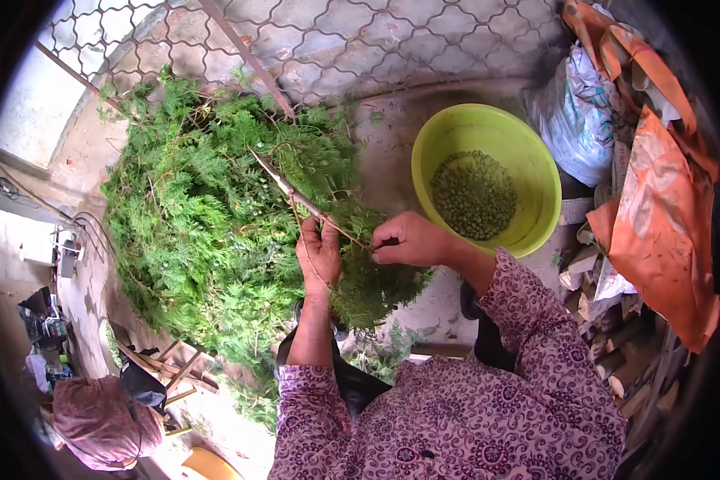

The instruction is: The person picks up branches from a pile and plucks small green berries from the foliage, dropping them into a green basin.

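My left hand (320,254) is closed around a leafy evergreen branch (300,196), whose bare woody stem points up and away to the left. Its green foliage hangs below, between my hands and over my lap. At the lower right end of the stem, the thumb and fingers of my right hand (414,240) are pinched together; what lies between the fingertips is too small to make out. A big heap of cut evergreen branches (200,208) spreads to the left. On the right stands a yellow-green basin (546,172) with many small round green cones (476,196) at its bottom.
A wavy wire mesh (424,36) runs along the far side. To the right are a white sack (580,112), an orange sack (656,232) and stacked firewood (616,352). Another person (104,420) sits at lower left, near a yellow container (212,464).
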The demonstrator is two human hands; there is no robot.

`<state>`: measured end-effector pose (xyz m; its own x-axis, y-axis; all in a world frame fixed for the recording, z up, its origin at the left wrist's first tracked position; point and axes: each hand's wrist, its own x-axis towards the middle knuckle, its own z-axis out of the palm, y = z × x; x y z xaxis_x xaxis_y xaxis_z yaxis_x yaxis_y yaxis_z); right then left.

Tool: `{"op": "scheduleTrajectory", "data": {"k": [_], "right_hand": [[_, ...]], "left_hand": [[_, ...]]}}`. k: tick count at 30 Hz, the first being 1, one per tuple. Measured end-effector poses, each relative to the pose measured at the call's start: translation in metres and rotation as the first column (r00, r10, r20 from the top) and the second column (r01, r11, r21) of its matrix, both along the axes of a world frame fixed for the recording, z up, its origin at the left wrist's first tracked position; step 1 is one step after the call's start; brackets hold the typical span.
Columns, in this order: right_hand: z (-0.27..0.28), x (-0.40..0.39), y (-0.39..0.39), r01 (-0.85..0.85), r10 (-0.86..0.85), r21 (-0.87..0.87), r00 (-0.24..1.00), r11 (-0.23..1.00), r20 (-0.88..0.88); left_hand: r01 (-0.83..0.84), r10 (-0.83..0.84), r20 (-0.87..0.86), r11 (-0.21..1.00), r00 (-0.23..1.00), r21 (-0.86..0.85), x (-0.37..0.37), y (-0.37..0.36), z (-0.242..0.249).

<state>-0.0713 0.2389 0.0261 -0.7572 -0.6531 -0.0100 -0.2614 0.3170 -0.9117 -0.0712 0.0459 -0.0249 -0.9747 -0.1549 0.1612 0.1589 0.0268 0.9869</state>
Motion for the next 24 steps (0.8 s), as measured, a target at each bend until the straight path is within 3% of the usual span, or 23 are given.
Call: {"op": "scheduleTrajectory", "data": {"k": [2, 3, 4, 6, 8, 9, 11, 13, 15, 16, 17, 19, 21, 22, 24], "right_hand": [[0.002, 0.001, -0.001, 0.016, -0.004, -0.108, 0.993, 0.994, 0.118], [0.002, 0.001, 0.0, 0.014, -0.002, -0.106, 0.993, 0.994, 0.118], [0.002, 0.001, 0.0, 0.007, 0.027, -0.146, 0.973, 0.989, 0.229], [0.002, 0.0, 0.001, 0.007, 0.057, -0.186, 0.939, 0.983, 0.338], [0.002, -0.001, 0.003, 0.114, 0.044, -0.262, 0.847, 0.958, 0.53], [0.001, -0.003, 0.003, 0.115, 0.044, -0.261, 0.846, 0.958, 0.531], [-0.005, -0.007, 0.003, 0.219, 0.019, -0.29, 0.768, 0.932, 0.64], [-0.012, -0.012, 0.004, 0.172, 0.026, -0.25, 0.776, 0.953, 0.63], [-0.014, -0.012, 0.002, 0.127, 0.03, -0.208, 0.784, 0.97, 0.619], [-0.013, -0.009, 0.0, 0.183, 0.014, -0.23, 0.752, 0.956, 0.659], [-0.014, -0.007, -0.003, 0.24, 0.0, -0.245, 0.715, 0.939, 0.699], [-0.022, -0.008, -0.01, 0.316, 0.028, -0.317, 0.667, 0.894, 0.744], [-0.029, -0.013, -0.009, 0.394, 0.068, -0.386, 0.621, 0.834, 0.781], [-0.031, -0.02, -0.007, 0.345, 0.04, -0.336, 0.642, 0.876, 0.765], [-0.036, -0.023, -0.008, 0.295, 0.019, -0.286, 0.665, 0.912, 0.747]], "left_hand": [[0.01, -0.01, -0.002, 0.998, 1.0, 0.058, -0.001, -0.003, -0.001], [0.023, -0.022, 0.068, 0.999, 0.997, -0.023, 0.0, -0.006, 0.001], [0.043, -0.028, 0.139, 0.994, 0.99, -0.102, 0.001, -0.009, 0.004], [0.062, -0.03, 0.198, 0.985, 0.98, -0.161, 0.001, -0.011, 0.012], [0.139, -0.077, 0.264, 0.965, 0.961, -0.224, 0.006, -0.011, 0.033], [0.139, -0.077, 0.265, 0.965, 0.961, -0.223, 0.008, -0.013, 0.034], [0.011, -0.025, 0.394, 0.999, 0.919, 0.038, 0.009, -0.018, 0.035], [-0.061, 0.049, 0.341, 0.998, 0.939, 0.026, 0.01, -0.021, 0.046], [-0.064, 0.022, -0.142, 0.952, 0.99, -0.301, 0.019, -0.017, 0.06], [-0.046, -0.153, -0.371, 0.879, 0.916, -0.475, 0.019, -0.012, 0.062], [0.08, -0.285, -0.351, 0.864, 0.892, -0.497, 0.027, -0.001, 0.062], [0.109, -0.462, -0.231, 0.599, 0.856, -0.793, 0.038, 0.015, 0.069], [0.113, -0.497, -0.207, 0.539, 0.843, -0.835, 0.041, 0.021, 0.072], [0.115, -0.533, -0.175, 0.466, 0.828, -0.877, 0.042, 0.021, 0.072], [0.117, -0.535, -0.188, 0.484, 0.824, -0.867, 0.041, 0.017, 0.07]]}}
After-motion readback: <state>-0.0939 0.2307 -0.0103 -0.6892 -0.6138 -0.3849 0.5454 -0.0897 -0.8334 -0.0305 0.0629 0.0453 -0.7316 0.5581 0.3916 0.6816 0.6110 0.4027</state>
